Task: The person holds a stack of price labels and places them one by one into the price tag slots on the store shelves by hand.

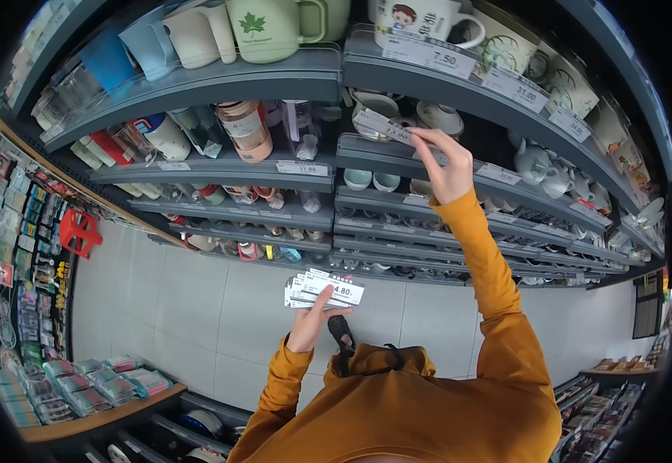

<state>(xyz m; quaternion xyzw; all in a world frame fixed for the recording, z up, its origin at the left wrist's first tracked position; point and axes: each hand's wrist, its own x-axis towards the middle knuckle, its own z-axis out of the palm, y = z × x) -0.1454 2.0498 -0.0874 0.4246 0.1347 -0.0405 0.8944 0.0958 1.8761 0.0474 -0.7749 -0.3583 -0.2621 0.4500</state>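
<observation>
The right hand [451, 168] was up high, with its thumb and fingers pinched close together on one end of a single paper tag [382, 125]. The tag stuck out to the left of the fingers and leaned a bit, right in front of the shelf [459, 160]. I cannot tell if its far end touched the shelf edge. The left hand [305, 330] was lower down, well apart from the right one, and closed around a stack of tags [310, 287]. Its thumb lay on top, and the tags spread out a little like a fan, with 4.80 on the front one. Just behind the single tag was a white bowl [374, 100]. Below it sat two pale blue cups [357, 178], side by side. Off to the right were some teapots [535, 160]. Higher up stood a green mug [268, 31] with a leaf on it. Under the stack was the gray floor [235, 332], and far to the left was a red stool [80, 233].
</observation>
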